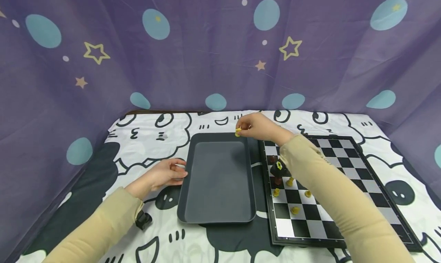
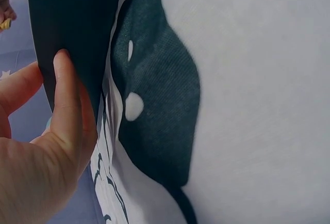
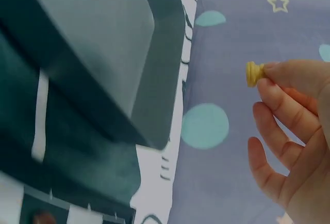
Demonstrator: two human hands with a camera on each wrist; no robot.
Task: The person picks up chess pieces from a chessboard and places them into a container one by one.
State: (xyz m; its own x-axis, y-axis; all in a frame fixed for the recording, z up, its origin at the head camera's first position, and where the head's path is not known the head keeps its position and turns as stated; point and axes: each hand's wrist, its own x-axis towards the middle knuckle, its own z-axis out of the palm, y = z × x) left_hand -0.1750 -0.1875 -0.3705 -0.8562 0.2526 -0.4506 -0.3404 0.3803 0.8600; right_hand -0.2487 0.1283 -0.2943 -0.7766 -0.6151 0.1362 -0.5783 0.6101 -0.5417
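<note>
My right hand [image 1: 256, 127] pinches a small yellow chess piece [image 3: 251, 74] between thumb and index finger, above the tray's far right corner. The piece's round base points away from the fingertips, and its upper end is hidden by them; the other fingers are loosely bent. At the left side of the grey rectangular tray [image 1: 251, 178], my left hand [image 1: 169, 175] holds the rim, thumb at the upper edge and fingers against the outer wall [image 2: 72, 22]. Right of the tray lies a chessboard [image 1: 318, 224], with yellow pieces [image 1: 294, 210] and dark reddish pieces [image 1: 272, 159] on it.
A black-and-white cartoon cloth [image 1: 155, 136] covers the table. Behind it hangs a purple curtain [image 1: 206, 64] with stars and blue ovals. My right forearm [image 1: 337, 190] crosses over the chessboard and hides part of it. A black wrist camera [image 1: 142, 219] sits beneath my left sleeve.
</note>
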